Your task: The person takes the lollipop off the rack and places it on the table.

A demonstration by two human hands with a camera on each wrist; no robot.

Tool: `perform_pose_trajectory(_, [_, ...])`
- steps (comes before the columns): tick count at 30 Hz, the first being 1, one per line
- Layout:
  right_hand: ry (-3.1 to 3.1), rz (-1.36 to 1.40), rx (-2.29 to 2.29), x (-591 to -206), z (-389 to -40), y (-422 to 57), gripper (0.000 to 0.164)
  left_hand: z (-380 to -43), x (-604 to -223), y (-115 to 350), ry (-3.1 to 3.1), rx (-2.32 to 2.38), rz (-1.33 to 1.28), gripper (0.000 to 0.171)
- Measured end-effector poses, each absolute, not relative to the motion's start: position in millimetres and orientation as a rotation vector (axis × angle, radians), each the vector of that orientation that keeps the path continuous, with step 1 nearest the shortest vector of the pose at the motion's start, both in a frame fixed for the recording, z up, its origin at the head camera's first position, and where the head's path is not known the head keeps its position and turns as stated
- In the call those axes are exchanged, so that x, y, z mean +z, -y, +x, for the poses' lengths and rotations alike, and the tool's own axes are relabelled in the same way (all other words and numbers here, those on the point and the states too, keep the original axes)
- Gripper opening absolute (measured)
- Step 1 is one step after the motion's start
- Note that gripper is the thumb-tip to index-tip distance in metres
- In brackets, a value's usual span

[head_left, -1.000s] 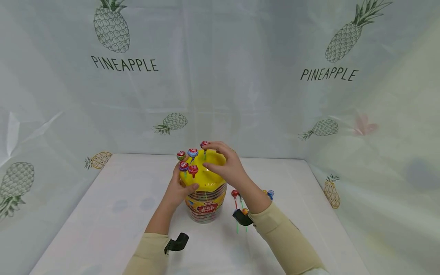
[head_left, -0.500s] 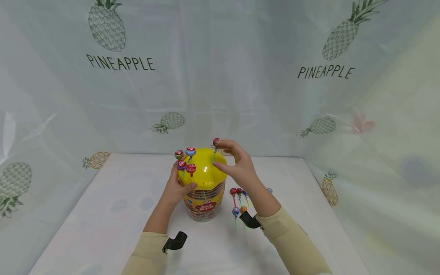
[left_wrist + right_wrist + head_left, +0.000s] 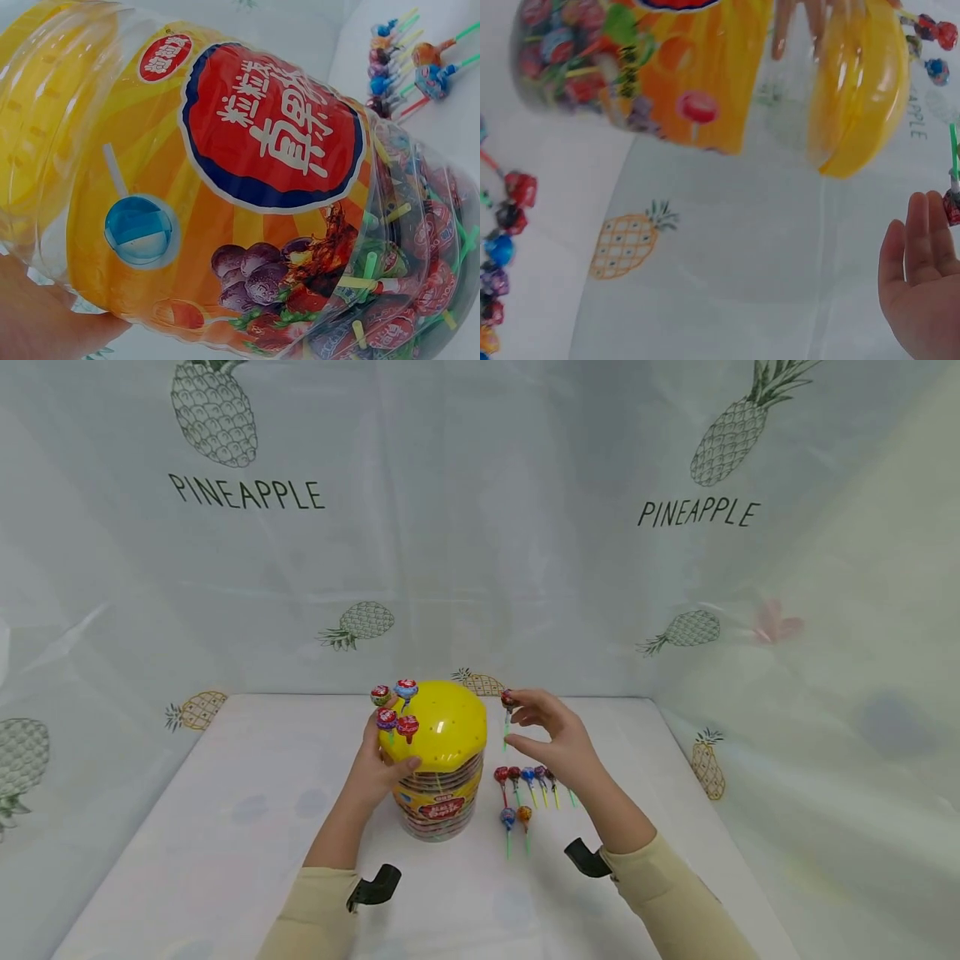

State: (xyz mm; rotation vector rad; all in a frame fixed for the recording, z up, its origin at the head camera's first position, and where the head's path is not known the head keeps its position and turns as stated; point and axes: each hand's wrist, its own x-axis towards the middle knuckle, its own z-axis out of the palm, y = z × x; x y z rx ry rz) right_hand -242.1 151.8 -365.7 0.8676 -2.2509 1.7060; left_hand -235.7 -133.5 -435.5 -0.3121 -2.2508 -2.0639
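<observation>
A clear plastic jar (image 3: 438, 806) with a yellow domed lid (image 3: 446, 718) stands on the table, its label orange and red. My left hand (image 3: 378, 772) grips it at the lid's left side, thumb along the front rim. Several wrapped lollipops (image 3: 407, 727) stick up from the left part of the lid. To the right of the jar, above the table, my right hand (image 3: 555, 739) pinches a dark red lollipop (image 3: 507, 700) by its wrapped head, green stick pointing down. More lollipops (image 3: 435, 300) show through the jar's clear wall in the left wrist view.
Right of the jar, a row of several lollipops (image 3: 528, 774) lies on the white table (image 3: 255, 827), with a blue one (image 3: 507, 818) and an orange one (image 3: 524, 816) in front. Behind the table hangs a pineapple-print curtain (image 3: 480, 527).
My right hand has moved right and down with the lollipop, from over the lid to beside the jar. The left hand keeps its hold on the jar.
</observation>
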Motion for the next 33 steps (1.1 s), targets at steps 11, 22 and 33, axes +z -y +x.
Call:
perform_pose_trajectory(11, [2.550, 0.669, 1.657, -419, -236, -189, 0.047, -236, -436, 134, 2.220, -2.074, -0.359, 0.085])
perform_pose_trajectory(22, [2.797, 0.577, 1.545, -476, -231, -207, 0.048, -238, -437, 134, 2.196, -2.082, -0.374, 0.083])
perform_pose_trajectory(33, [3.003, 0.538, 1.529, -518, -238, -216, 0.049, -239, -437, 135, 2.216, -2.084, -0.337, 0.082])
